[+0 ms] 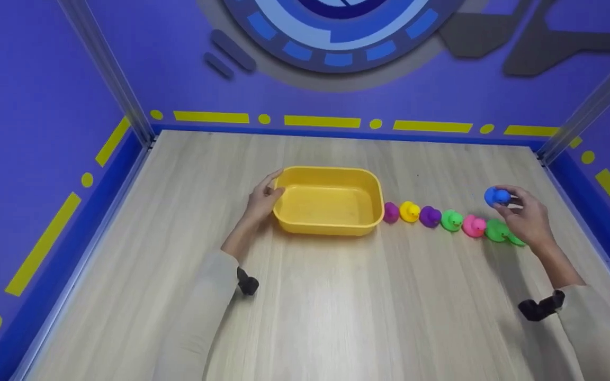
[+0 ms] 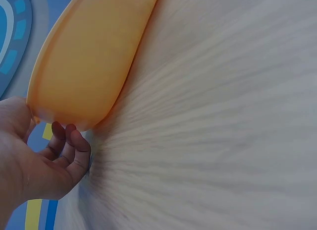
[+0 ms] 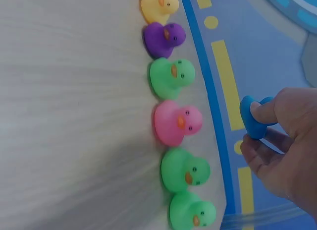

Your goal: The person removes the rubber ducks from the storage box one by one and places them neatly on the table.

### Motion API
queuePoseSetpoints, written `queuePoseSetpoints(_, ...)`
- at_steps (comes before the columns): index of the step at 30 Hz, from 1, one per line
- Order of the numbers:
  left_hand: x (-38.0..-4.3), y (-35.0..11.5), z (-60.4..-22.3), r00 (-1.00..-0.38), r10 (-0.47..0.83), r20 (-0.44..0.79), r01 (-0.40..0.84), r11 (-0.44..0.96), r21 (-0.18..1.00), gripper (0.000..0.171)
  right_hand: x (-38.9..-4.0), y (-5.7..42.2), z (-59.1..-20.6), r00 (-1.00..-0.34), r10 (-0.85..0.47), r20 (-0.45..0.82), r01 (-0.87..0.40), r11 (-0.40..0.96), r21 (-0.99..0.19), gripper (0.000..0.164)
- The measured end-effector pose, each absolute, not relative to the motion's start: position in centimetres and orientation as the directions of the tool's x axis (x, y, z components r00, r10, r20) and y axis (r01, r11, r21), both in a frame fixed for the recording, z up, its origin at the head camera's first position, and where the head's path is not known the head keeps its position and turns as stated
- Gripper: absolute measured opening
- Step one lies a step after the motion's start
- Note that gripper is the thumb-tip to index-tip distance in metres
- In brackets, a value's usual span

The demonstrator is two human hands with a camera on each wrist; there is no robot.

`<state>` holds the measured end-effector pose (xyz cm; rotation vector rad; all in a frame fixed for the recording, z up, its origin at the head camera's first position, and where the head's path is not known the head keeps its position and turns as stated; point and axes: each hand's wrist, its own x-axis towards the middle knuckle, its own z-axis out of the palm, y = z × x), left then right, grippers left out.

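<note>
A yellow plastic basin (image 1: 331,230) stands on the table, nothing inside it. My left hand (image 1: 263,201) holds its left end, thumb over the rim and fingers against the outer wall; the left wrist view shows the fingertips (image 2: 72,128) at that wall. On the right, my right hand (image 1: 530,217) pinches a blue rubber duck (image 1: 497,197) between thumb and fingers, raised above the table. Below it runs a row of rubber ducks: magenta (image 1: 391,212), yellow (image 1: 409,211), purple (image 1: 430,216), light green (image 1: 451,220), pink (image 3: 171,123) and two green ones, the last (image 3: 185,210) partly hidden by my hand in the head view.
The row of ducks starts right by the basin's right end and slants toward the table's right side. Blue-purple panels with yellow dashes enclose the wood-grain table (image 1: 315,307) at the back (image 1: 188,90), left and right. Metal posts (image 1: 119,79) stand at the corners.
</note>
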<state>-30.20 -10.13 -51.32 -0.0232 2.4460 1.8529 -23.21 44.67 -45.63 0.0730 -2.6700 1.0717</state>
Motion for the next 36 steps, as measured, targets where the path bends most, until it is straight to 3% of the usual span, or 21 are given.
queuePoseSetpoints(9, -30.2, -10.0, -51.3, -0.997, 0.044, -0.060, -0.046, 0.262, 0.964, 0.051, -22.4, 47.0, -45.6, -0.969, 0.107, 0.224, -0.061, 0.773, -0.631, 0.041)
queuePoseSetpoints(18, -30.0, -10.0, -51.2, -0.997, 0.056, -0.061, -0.045, 0.243, 0.969, 0.051, -21.7, 48.9, -46.5, -0.952, 0.101, 0.289, -0.115, 0.756, -0.644, 0.039)
queuePoseSetpoints(28, -29.8, -10.1, -51.2, -0.996, 0.046, -0.073, -0.059, 0.250, 0.966, 0.051, -20.9, 50.2, -47.1, -0.972, 0.208, 0.111, 0.083, 0.743, -0.664, 0.045)
queuePoseSetpoints(36, -30.0, -10.1, -51.2, -0.996, 0.036, -0.080, -0.070, 0.236, 0.969, 0.051, -20.2, 51.6, -47.9, -0.966, 0.249, 0.076, 0.133, 0.726, -0.675, 0.046)
